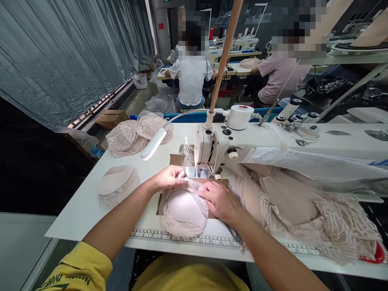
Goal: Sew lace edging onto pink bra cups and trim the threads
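A pale pink lace bra cup (186, 210) lies in front of the needle area of a white sewing machine (209, 147). My left hand (169, 177) pinches the lace at the cup's far edge, thumb and fingers pressed together. On the cup's right side, my right hand (216, 200) rests with bent fingers on the lace edge; its fingertips touch the fabric, and whether they pinch it I cannot tell. Beside my right wrist, a grey metal tool, perhaps scissors (233, 233), is partly covered by the arm.
Stacked lace cups (125, 137) sit at the table's back left, with another cup (118, 180) nearer. Beige lace fabric (291, 202) heaps under the machine arm. A lamp (154, 143) hangs over the table. A ruler strip (212, 241) follows the front edge. Two people sit beyond.
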A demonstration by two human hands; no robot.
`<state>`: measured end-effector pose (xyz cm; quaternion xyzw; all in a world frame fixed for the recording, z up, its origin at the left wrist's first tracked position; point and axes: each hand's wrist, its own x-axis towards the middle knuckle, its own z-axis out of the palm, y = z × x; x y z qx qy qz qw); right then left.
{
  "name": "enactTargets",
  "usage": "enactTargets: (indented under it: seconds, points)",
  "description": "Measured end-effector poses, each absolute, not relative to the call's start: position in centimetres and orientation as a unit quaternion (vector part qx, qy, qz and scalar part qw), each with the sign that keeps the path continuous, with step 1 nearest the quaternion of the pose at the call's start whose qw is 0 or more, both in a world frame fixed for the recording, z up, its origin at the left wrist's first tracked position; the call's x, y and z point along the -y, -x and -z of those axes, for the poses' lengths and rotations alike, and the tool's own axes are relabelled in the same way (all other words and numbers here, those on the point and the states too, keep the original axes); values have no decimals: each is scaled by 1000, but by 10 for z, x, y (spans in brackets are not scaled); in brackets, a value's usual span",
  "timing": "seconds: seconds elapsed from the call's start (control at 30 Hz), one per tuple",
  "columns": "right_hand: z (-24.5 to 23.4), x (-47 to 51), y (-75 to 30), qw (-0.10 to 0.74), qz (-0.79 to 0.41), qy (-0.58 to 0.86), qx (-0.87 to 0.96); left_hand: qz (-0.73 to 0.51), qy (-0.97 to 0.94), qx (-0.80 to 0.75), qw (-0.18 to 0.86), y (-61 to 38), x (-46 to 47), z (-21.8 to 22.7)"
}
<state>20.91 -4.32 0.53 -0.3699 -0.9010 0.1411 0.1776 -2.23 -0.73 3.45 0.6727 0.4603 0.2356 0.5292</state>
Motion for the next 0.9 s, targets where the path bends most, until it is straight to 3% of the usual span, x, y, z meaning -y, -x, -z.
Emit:
enactTargets:
  seconds: [0.13, 0.27, 0.47, 0.6, 0.8, 0.9]
  points:
    - [-5, 44, -209, 171, -145, 375, 899, -339, -636, -506, 475, 42, 6, -41]
    - [-7, 45, -209, 158, -141, 380, 900, -403, -638, -573, 320, 49, 27, -56]
    - [-7, 45, -210, 192, -151, 380, 892, -207, -832, -447, 255, 8, 56, -49]
    - [-5, 42, -211, 223, -132, 419, 870, -146, -889, -391, 191, -7, 53, -33]
    - [-9, 41, -208, 90, -53, 456, 884, -112, -894, -408, 150, -6, 43, -30]
    - [-10, 41, -206, 77, -41, 463, 882, -103, -894, -418, 126, -9, 41, -29]
